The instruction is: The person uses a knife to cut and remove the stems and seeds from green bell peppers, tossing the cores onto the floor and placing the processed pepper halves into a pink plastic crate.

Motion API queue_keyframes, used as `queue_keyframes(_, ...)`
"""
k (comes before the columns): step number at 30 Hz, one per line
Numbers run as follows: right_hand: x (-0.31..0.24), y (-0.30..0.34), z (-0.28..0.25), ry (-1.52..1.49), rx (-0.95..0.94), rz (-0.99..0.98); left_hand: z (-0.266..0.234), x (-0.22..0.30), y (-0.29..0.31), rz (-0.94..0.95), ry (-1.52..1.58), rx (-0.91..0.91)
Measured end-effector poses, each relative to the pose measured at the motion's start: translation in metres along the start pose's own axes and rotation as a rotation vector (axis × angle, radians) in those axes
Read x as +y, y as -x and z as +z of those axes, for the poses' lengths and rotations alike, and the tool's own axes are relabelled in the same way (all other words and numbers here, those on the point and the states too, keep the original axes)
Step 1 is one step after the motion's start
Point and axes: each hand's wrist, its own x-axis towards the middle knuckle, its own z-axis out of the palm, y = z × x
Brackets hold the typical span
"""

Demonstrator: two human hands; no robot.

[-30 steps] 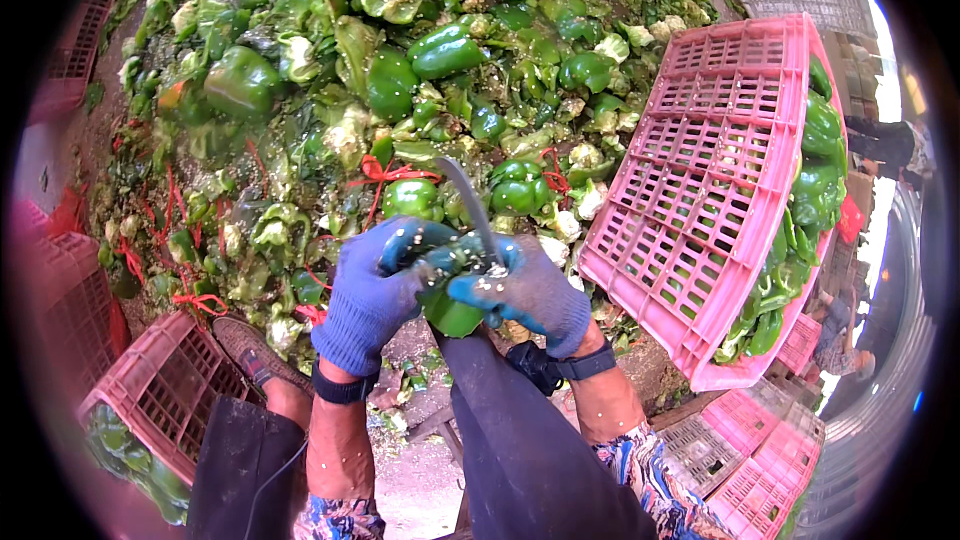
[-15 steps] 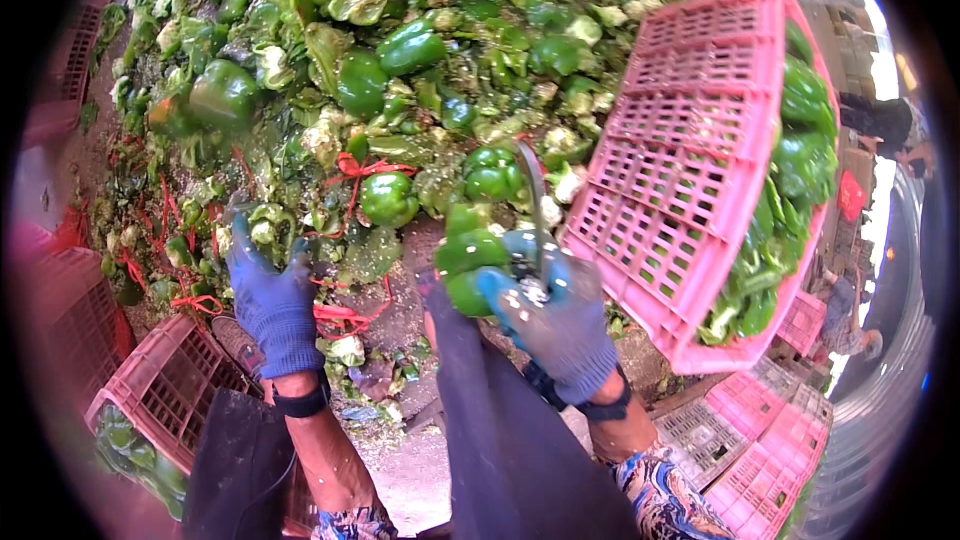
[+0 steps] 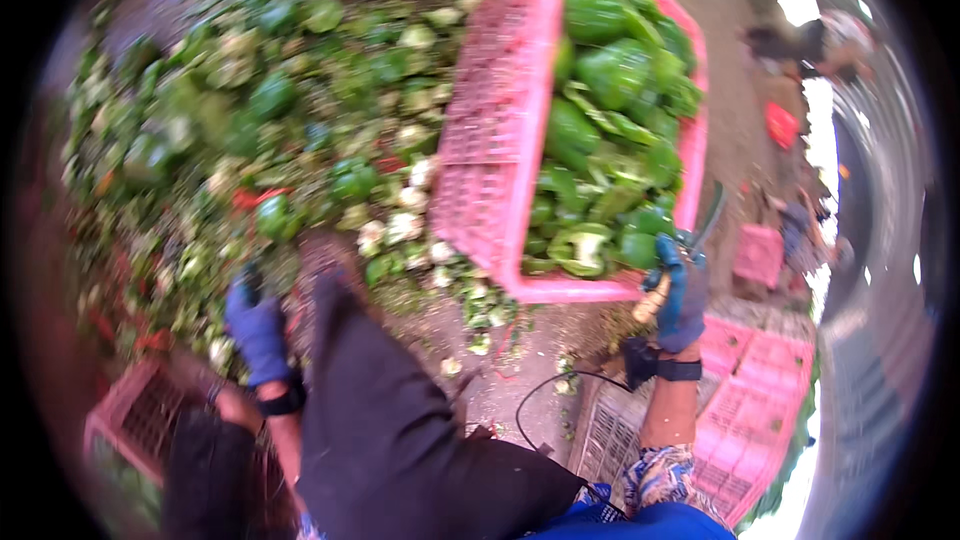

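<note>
My right hand [image 3: 682, 292], in a blue glove, is at the near right corner of a tilted pink crate [image 3: 486, 140]. Its fingers are closed round a knife, whose dark curved blade [image 3: 712, 215] sticks up beyond them. Cut green peppers [image 3: 612, 75] fill the crate; one pepper [image 3: 645, 243] lies right by my fingertips. A yellowish patch beside the hand is too blurred to name. On the left, my gloved left hand [image 3: 257, 330] hovers at the near edge of a heap of peppers and scraps [image 3: 220, 130]. Motion smears its fingers.
A second pink crate [image 3: 150, 405] stands at lower left beside my leg. Pink and grey crates [image 3: 755, 390] lie at lower right. A black cable [image 3: 530, 400] loops near my knee. Other people [image 3: 835, 45] are at the far right, near a red object [image 3: 782, 126].
The view has swung right. My right hand has moved from in front of me to the crate's corner, and the green pepper it held no longer shows in it. My left hand has moved little.
</note>
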Motion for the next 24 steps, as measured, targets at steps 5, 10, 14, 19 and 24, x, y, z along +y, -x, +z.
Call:
queue_keyframes(5, 0.02, -0.034, -0.018, 0.149, 0.073, 0.109, 0.01, -0.011, 0.002, -0.083, -0.046, -0.01)
queue_keyframes(10, -0.067, 0.027, 0.034, 0.376, 0.125, -0.132, 0.039, 0.033, -0.02, 0.086, -0.127, -0.024)
queue_keyframes(14, -0.087, 0.06, 0.102, 0.133, -0.07, -0.115, 0.103, 0.12, -0.051, 0.307, -0.353, -0.274)
queue_keyframes(19, -0.065, 0.075, 0.129, 0.213, -0.145, -0.069, 0.218, 0.123, -0.101, 0.614, -0.581, -0.481)
queue_keyframes(24, -0.073, 0.091, 0.147, 0.085, -0.028, 0.102, 0.29, 0.111, -0.114, 0.541, -0.816, -0.595)
